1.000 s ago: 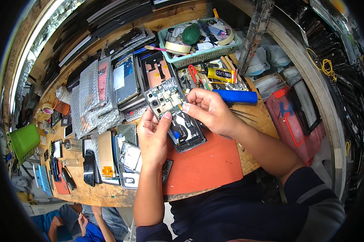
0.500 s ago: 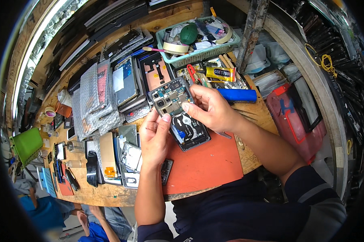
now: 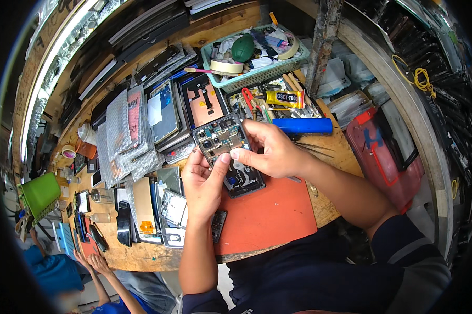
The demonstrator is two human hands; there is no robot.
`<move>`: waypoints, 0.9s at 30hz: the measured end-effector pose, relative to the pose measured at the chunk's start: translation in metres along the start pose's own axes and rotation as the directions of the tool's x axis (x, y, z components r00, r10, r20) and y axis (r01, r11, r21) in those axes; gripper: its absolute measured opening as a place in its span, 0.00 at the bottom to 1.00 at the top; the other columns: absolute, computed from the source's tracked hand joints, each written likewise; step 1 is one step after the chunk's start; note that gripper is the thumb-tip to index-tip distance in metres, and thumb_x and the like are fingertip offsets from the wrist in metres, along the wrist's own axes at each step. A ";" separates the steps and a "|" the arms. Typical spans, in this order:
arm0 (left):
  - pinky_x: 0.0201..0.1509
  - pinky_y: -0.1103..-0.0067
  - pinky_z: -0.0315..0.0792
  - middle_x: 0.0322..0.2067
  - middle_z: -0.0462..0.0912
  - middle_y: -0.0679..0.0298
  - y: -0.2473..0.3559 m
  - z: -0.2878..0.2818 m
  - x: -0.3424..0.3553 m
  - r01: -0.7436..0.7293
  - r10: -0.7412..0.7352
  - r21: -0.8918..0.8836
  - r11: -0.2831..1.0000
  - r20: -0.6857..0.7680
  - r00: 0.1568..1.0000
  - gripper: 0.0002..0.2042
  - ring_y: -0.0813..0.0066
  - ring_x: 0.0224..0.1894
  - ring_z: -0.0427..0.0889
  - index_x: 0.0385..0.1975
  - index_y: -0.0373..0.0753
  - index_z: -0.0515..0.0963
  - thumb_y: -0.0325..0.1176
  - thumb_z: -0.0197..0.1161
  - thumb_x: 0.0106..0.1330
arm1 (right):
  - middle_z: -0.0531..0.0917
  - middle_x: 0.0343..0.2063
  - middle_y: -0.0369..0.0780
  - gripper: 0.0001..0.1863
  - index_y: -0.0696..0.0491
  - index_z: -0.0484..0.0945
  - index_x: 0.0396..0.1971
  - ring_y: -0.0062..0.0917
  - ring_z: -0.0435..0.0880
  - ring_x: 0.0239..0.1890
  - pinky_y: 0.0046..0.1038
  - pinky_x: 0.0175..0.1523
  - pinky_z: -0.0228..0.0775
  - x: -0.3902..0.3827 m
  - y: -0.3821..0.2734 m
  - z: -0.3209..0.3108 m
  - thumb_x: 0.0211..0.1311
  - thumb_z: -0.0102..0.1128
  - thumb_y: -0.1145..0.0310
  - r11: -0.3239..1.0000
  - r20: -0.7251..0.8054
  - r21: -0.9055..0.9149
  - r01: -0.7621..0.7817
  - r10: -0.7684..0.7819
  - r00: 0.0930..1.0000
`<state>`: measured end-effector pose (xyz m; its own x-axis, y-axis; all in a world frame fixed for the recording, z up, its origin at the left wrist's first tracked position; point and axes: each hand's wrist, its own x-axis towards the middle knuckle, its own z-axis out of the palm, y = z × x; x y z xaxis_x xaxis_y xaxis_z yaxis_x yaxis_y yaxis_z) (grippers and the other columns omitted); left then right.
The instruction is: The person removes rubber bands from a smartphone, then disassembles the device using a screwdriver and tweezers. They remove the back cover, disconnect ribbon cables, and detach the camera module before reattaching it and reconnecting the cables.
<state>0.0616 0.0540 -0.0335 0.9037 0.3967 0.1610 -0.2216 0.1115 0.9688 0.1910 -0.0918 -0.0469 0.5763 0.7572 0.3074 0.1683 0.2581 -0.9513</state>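
Observation:
An opened smartphone is held up above the orange-red mat, its circuit board, camera lenses and dark lower part exposed. My left hand grips its left side, with the thumb over the middle of the phone. On the opposite side my right hand is closed round the edge, and its thumb presses near the left thumb. My fingers beneath the phone are mostly hidden. A small dark phone part lies by my left wrist at the mat's edge.
Bubble-wrapped packs and stacked phone parts cover the bench to the left. Behind stand a green basket of supplies, a yellow-black tube and a blue cylinder. A co-worker's hands are at the bench's lower left.
My left thumb has slid inward toward the right thumb, and the phone's lower end has tilted away. The co-worker's hands have moved up to the bench edge.

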 end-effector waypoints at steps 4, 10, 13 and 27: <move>0.54 0.83 0.77 0.48 0.89 0.62 -0.003 -0.001 0.000 0.010 -0.007 0.047 0.999 -0.062 0.998 0.17 0.82 0.47 0.86 0.60 0.32 0.76 0.23 0.66 0.75 | 0.78 0.28 0.28 0.08 0.57 0.78 0.40 0.10 0.73 0.32 0.20 0.36 0.68 0.000 -0.002 -0.004 0.71 0.66 0.69 0.996 0.065 0.073 -0.044 0.039 0.997; 0.51 0.84 0.78 0.46 0.89 0.63 -0.002 0.000 -0.001 0.040 -0.038 0.026 0.999 -0.064 0.997 0.15 0.83 0.45 0.86 0.59 0.32 0.76 0.23 0.67 0.74 | 0.77 0.28 0.28 0.09 0.57 0.77 0.36 0.09 0.74 0.32 0.19 0.38 0.68 0.007 -0.005 -0.021 0.78 0.59 0.67 0.971 0.036 0.232 -0.062 0.055 0.998; 0.50 0.85 0.78 0.45 0.89 0.64 -0.001 0.003 -0.002 0.059 -0.056 0.051 0.997 -0.060 0.997 0.15 0.84 0.44 0.85 0.58 0.32 0.76 0.22 0.66 0.74 | 0.80 0.30 0.29 0.07 0.57 0.77 0.37 0.09 0.76 0.34 0.19 0.40 0.71 0.007 -0.003 -0.017 0.77 0.62 0.70 0.984 0.034 0.176 0.017 -0.023 0.999; 0.50 0.84 0.77 0.46 0.88 0.64 -0.006 0.011 -0.007 0.000 0.006 0.120 0.993 -0.051 0.999 0.14 0.83 0.46 0.85 0.56 0.33 0.76 0.21 0.66 0.74 | 0.74 0.32 0.29 0.05 0.55 0.73 0.39 0.11 0.71 0.36 0.21 0.42 0.68 0.001 -0.002 -0.012 0.73 0.61 0.73 1.000 -0.040 -0.024 -0.018 0.017 0.999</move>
<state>0.0610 0.0410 -0.0383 0.8823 0.4437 0.1572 -0.1761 0.0014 0.9844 0.2003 -0.0987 -0.0452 0.6105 0.7368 0.2904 0.1774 0.2302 -0.9568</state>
